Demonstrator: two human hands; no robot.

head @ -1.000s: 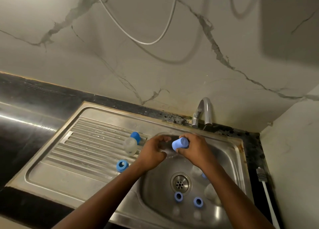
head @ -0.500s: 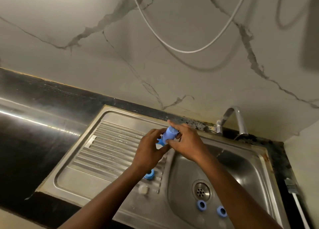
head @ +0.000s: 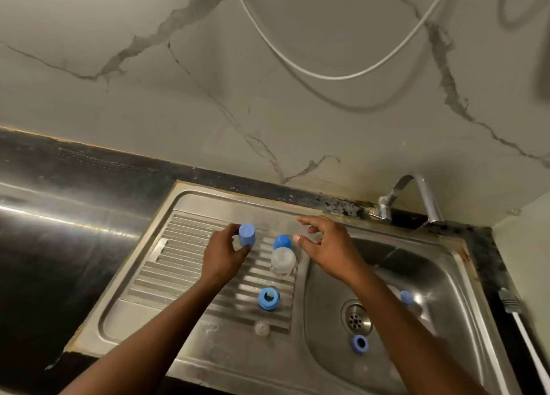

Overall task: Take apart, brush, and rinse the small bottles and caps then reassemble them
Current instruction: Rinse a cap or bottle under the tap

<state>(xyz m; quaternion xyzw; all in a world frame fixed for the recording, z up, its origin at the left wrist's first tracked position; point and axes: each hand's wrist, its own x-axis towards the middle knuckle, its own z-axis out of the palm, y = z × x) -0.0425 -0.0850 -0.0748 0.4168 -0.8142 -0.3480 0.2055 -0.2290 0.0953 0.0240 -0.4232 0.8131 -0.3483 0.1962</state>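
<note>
left hand (head: 221, 254) gripping blue-capped bottle (head: 246, 235) over drainboard (head: 190, 263), right hand (head: 326, 250) spread, fingers loose, holding nothing

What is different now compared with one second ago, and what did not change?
The blue-capped bottle moved left, from above the basin to above the drainboard. The right-hand grip let go of it and opened; the left-hand grip holds it alone. The lying bottle and blue ring there stayed.

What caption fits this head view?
Left hand holds a blue-capped bottle at the drainboard; right hand hovers open nearby.
</note>
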